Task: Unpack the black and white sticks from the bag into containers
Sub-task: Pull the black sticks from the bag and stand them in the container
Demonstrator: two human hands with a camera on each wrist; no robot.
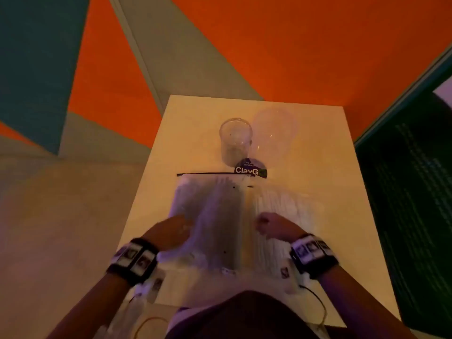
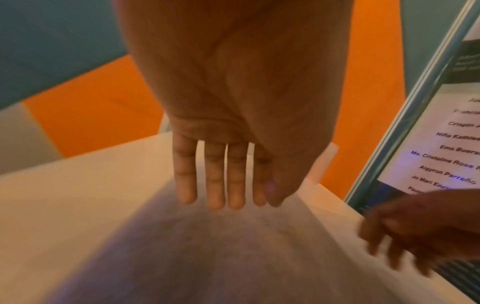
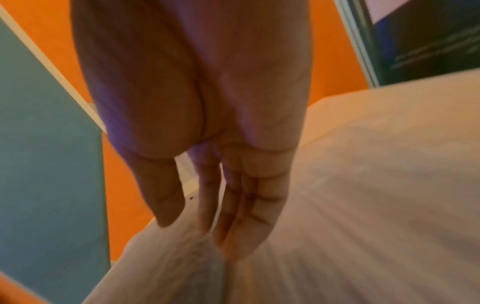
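Observation:
A clear plastic bag (image 1: 195,204) lies flat on the pale table (image 1: 195,113), its dark "ClavG" label (image 1: 250,170) at the far end. Dark sticks (image 1: 222,216) fill its left part and white sticks (image 1: 288,206) its right part. My left hand (image 1: 171,231) hovers at the bag's near left; the left wrist view shows the left hand (image 2: 226,199) with straight fingers just over the bag (image 2: 207,257). My right hand (image 1: 266,225) is at the bag's middle, and the right hand (image 3: 207,226) has relaxed fingers reaching down to the bag (image 3: 363,205). Neither hand holds anything.
Two clear cups stand upright beyond the bag: one cup (image 1: 236,140) and a fainter, blurred cup (image 1: 275,133) to its right. A dark printed banner (image 1: 411,192) stands close along the table's right side. Orange, teal and grey floor surrounds the table.

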